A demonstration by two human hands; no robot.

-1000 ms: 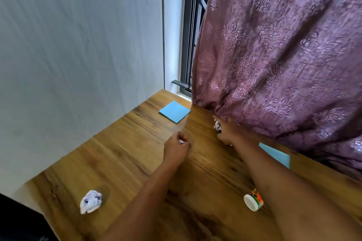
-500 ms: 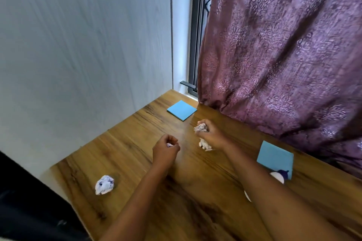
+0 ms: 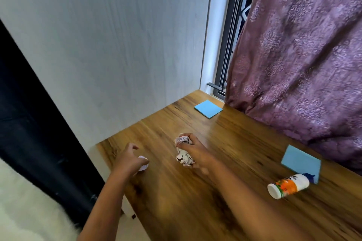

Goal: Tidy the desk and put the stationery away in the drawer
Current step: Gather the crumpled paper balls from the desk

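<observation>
Wooden desk (image 3: 235, 139), nearest on the rt: glue bottle (image 3: 288, 186) lying on its side, long axis roughly left-right, white end pointing near-left, dark blue end at the edge of the near blue pad (image 3: 300, 162). Left hand (image 3: 129, 160) at the desk's left edge, fingers curled round a small paper ball (image 3: 143, 164) (bit blurred). Right hand (image 3: 195, 154) mid-desk, clenched on a crumpled paper wad (image 3: 183, 154). Further back, 2nd blue pad (image 3: 208, 108) lies flat, just beside the purple curtain (image 3: 303, 64).
</observation>
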